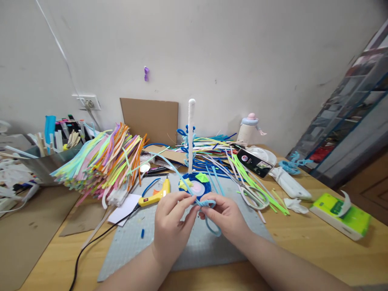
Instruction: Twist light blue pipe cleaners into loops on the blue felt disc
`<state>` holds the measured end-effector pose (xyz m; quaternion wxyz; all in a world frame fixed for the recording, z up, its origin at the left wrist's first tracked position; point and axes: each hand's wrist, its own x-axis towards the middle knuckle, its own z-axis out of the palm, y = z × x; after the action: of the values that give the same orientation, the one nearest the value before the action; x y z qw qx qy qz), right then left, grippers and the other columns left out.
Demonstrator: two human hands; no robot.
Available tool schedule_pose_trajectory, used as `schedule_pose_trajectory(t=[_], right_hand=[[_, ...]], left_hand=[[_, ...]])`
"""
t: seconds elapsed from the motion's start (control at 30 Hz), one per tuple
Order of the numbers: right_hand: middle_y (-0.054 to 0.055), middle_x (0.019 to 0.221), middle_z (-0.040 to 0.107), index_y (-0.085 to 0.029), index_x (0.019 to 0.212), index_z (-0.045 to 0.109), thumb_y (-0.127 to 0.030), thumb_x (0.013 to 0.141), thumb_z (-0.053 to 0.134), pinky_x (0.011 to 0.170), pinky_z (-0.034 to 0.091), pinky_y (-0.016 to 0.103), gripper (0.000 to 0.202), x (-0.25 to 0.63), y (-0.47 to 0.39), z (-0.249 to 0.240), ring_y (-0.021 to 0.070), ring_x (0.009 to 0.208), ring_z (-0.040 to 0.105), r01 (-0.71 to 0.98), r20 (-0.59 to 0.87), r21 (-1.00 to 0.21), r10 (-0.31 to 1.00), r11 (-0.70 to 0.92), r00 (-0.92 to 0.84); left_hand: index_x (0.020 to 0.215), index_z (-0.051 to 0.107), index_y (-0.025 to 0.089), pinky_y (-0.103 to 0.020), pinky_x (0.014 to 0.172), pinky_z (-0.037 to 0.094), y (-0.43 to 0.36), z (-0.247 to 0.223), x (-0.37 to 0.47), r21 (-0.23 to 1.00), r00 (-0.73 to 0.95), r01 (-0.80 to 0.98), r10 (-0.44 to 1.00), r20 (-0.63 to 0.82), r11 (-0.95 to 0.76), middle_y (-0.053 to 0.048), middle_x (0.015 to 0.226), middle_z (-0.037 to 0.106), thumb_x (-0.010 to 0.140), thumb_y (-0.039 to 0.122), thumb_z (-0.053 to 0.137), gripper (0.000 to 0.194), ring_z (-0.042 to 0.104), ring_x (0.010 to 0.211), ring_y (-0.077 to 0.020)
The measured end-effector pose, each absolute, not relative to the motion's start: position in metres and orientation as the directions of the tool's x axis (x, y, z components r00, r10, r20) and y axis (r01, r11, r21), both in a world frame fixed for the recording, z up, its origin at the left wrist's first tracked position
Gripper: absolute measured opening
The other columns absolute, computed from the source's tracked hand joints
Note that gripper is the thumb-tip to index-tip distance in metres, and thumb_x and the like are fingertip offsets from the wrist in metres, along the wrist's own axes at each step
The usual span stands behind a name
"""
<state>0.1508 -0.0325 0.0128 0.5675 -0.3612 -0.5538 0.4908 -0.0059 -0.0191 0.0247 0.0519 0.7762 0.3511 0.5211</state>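
Both hands meet over the front of the grey cutting mat [133,250]. Between them is a light blue pipe cleaner [214,231], bent into loops, with a long free end rising to the upper left. My left hand [174,220] pinches it near that long end. Fingers of my right hand [226,214] close on the looped, twisted part. Just behind the fingers lies a dark blue round base [207,188] with yellow-green star or leaf shapes and a pale pink disc. A white fuzzy post [190,133] stands upright behind it, with blue curled pieces around its lower half.
A yellow glue gun [156,195] with a black cord lies left of my hands. Scissors [256,197], a phone [254,162] and a green tissue pack [341,214] are to the right. A big bundle of coloured pipe cleaners [103,161] lies left; cardboard [151,119] leans on the wall.
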Motion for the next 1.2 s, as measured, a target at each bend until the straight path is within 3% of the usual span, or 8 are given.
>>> schedule_pose_trajectory(t=[0.23, 0.5, 0.67, 0.87, 1.0, 1.1, 1.2], right_hand=[[0.003, 0.088, 0.056, -0.022, 0.086, 0.062, -0.023, 0.076, 0.06, 0.06, 0.049, 0.028, 0.01, 0.154, -0.034, 0.01, 0.0135, 0.068, 0.057, -0.056, 0.385, -0.923, 0.919, 0.381, -0.09], [0.003, 0.08, 0.063, -0.024, 0.085, 0.064, -0.013, 0.074, 0.061, 0.074, 0.045, 0.033, 0.016, 0.156, -0.039, 0.017, 0.018, 0.079, 0.057, 0.145, 0.569, -0.805, 0.818, 0.575, -0.085], [0.004, 0.079, 0.063, -0.023, 0.083, 0.064, -0.016, 0.075, 0.06, 0.071, 0.046, 0.032, 0.012, 0.155, -0.043, 0.018, 0.0184, 0.077, 0.057, 0.138, 0.549, -0.821, 0.833, 0.553, -0.075], [0.002, 0.076, 0.058, -0.019, 0.079, 0.06, -0.028, 0.074, 0.063, 0.058, 0.047, 0.027, 0.01, 0.148, -0.039, 0.012, 0.0131, 0.063, 0.056, -0.093, 0.311, -0.948, 0.948, 0.304, -0.07], [-0.001, 0.065, 0.057, -0.016, 0.075, 0.057, -0.033, 0.069, 0.066, 0.052, 0.048, 0.025, 0.021, 0.144, -0.035, 0.016, 0.0114, 0.056, 0.056, -0.262, 0.102, -0.963, 0.987, 0.067, -0.125], [0.0, 0.064, 0.058, -0.013, 0.078, 0.057, -0.032, 0.071, 0.066, 0.049, 0.048, 0.023, 0.021, 0.149, -0.033, 0.019, 0.0095, 0.053, 0.056, -0.361, -0.049, -0.92, 0.958, -0.154, -0.283], [0.001, 0.066, 0.057, -0.011, 0.08, 0.056, -0.031, 0.073, 0.063, 0.046, 0.049, 0.02, 0.021, 0.156, -0.032, 0.017, 0.0078, 0.05, 0.055, -0.443, -0.105, -0.806, 0.832, -0.392, -0.545]], left_hand=[[0.099, 0.061, 0.027, -0.036, 0.082, 0.044, -0.022, 0.025, -0.005, 0.467, 0.197, 0.402, 0.573, 0.795, -0.787, -0.005, 0.094, 0.065, 0.071, 0.012, 0.061, 0.032, 0.057, 0.088, -0.0198], [0.09, 0.061, 0.025, -0.032, 0.076, 0.045, -0.027, 0.027, -0.006, 0.462, 0.146, 0.36, 0.538, 0.831, -0.811, -0.002, 0.085, 0.063, 0.067, 0.008, 0.063, 0.029, 0.058, 0.081, -0.017], [0.082, 0.059, 0.022, -0.032, 0.075, 0.044, -0.027, 0.028, -0.005, 0.544, 0.107, 0.331, 0.604, 0.79, -0.771, -0.003, 0.082, 0.061, 0.065, 0.012, 0.066, 0.021, 0.056, 0.081, -0.0181], [0.07, 0.061, 0.02, -0.027, 0.068, 0.043, -0.024, 0.031, 0.001, 0.763, 0.225, 0.192, 0.785, 0.578, -0.617, -0.002, 0.073, 0.061, 0.072, 0.018, 0.06, 0.003, 0.055, 0.072, -0.0156], [0.066, 0.059, 0.018, -0.025, 0.061, 0.041, -0.017, 0.029, 0.004, 0.953, 0.191, 0.013, 0.937, 0.293, -0.301, 0.0, 0.065, 0.058, 0.069, 0.025, 0.064, 0.01, 0.052, 0.063, -0.0136], [0.067, 0.06, 0.015, -0.023, 0.055, 0.04, -0.009, 0.029, 0.004, 0.983, 0.282, -0.184, 0.957, 0.07, -0.018, 0.0, 0.06, 0.056, 0.069, 0.032, 0.063, 0.017, 0.05, 0.057, -0.0114], [0.083, 0.063, 0.017, -0.023, 0.06, 0.041, -0.007, 0.034, 0.001, 0.962, 0.405, -0.259, 0.914, 0.025, 0.088, -0.002, 0.072, 0.06, 0.07, 0.032, 0.063, 0.02, 0.052, 0.063, -0.0115]])
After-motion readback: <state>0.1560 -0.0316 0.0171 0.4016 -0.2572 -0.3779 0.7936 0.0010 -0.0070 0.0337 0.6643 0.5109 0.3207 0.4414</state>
